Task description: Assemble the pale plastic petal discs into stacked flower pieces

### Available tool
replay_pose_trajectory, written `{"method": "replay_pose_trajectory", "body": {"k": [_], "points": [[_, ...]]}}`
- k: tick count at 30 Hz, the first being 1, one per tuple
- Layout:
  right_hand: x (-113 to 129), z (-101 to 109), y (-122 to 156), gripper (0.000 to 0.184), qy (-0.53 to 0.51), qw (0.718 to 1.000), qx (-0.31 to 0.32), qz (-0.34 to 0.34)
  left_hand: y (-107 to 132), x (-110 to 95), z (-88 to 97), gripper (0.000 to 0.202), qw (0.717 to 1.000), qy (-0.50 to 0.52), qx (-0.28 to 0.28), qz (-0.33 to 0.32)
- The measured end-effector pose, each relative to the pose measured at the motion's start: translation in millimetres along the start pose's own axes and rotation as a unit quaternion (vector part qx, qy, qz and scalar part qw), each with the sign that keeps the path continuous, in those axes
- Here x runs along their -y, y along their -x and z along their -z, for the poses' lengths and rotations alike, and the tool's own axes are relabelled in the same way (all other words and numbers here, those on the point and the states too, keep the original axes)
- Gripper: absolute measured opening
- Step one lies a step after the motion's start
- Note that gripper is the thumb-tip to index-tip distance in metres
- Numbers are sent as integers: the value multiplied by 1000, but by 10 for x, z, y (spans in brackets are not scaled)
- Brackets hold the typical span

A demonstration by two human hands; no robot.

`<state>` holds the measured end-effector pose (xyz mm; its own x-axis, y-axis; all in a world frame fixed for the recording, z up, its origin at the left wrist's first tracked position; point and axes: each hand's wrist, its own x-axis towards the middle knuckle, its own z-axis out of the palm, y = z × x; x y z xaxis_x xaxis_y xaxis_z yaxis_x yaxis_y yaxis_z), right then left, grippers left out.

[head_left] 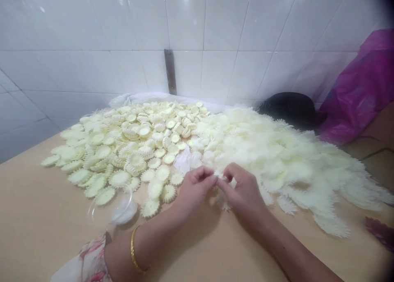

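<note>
My left hand (196, 188) and my right hand (243, 189) meet above the table, thumbs and fingertips pinched together. Between them they hold a small white piece (218, 174), mostly covered by the fingers, so its exact form is unclear. A frilled pale petal disc (224, 202) shows just under my right hand; whether it is joined to the held piece, I cannot tell. To the left spreads a heap of pale yellow cupped discs (144, 130) with toothed edges. Flat, thin petal discs (286, 163) are piled to the right. A crumpled white scrap (182, 160) lies just beyond my left hand.
A clear round lid or ring (131, 200) and a small white bundle (124, 212) sit left of my forearm. Behind the heaps are a black rounded object (287, 105) and a tiled wall (215, 72). Pink plastic (353, 93) hangs at right, above a dark red piece (378, 230).
</note>
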<state>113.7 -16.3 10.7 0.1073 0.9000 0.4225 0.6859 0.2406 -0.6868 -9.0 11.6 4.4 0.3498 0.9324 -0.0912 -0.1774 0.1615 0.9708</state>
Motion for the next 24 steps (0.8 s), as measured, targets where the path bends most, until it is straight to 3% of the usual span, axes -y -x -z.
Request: {"method": "replay_pose_trajectory", "body": {"k": [3,6,11,17,24], "points": [[1,6,0,20,-3,1000,21,8,-11,6,16,11,1000,-15,-4,-8],[-14,52,-30,15,-55,995,87,4,-39,15,56,15,998,-51,-10,-29],[-54,117,-79,22,-202,962,163,-81,-51,7,88,16,995,-82,-15,-56],[-87,39,-72,30,-281,942,95,-155,-16,38,62,20,983,-137,-36,-114],[-78,-7,-97,25,-378,898,35,-222,29,50,7,21,977,-158,-46,-138]]}}
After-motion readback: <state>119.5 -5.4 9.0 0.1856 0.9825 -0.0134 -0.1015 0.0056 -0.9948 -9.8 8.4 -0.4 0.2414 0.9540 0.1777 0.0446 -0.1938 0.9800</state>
